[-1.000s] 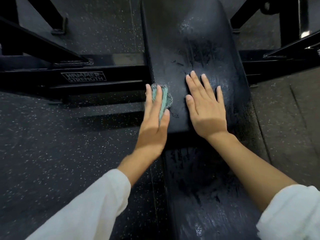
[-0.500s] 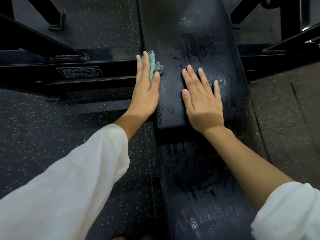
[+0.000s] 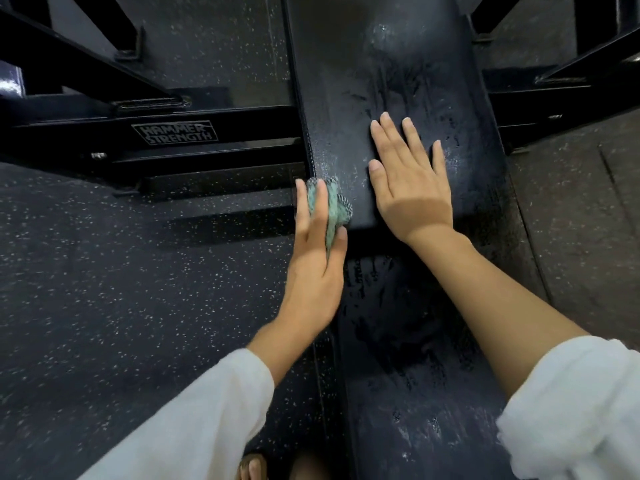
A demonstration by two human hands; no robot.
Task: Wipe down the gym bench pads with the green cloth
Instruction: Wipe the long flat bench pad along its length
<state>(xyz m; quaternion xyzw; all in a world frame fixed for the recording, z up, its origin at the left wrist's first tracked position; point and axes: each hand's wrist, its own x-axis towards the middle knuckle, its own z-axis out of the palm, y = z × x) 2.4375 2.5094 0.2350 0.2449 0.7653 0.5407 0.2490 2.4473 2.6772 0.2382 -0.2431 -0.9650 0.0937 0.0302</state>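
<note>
The black back pad (image 3: 381, 81) of the bench runs away from me up the middle, its surface streaked with wet marks. Nearer me lies the black seat pad (image 3: 415, 375), also wet, with a dark gap between the two. My left hand (image 3: 317, 258) presses the crumpled green cloth (image 3: 334, 207) with straight fingers against the left side edge of the back pad, near its lower corner. Flat on top of the back pad rests my right hand (image 3: 410, 181), fingers spread.
A black steel frame (image 3: 173, 133) marked Hammer Strength crosses under the bench on the left, and more frame bars (image 3: 571, 81) stand on the right. Speckled rubber floor (image 3: 121, 306) lies to the left. My sandalled foot (image 3: 254, 467) shows at the bottom edge.
My left hand slid the cloth up along the pad's left edge, then back down toward me to the lower corner. My right hand stayed flat on the pad.
</note>
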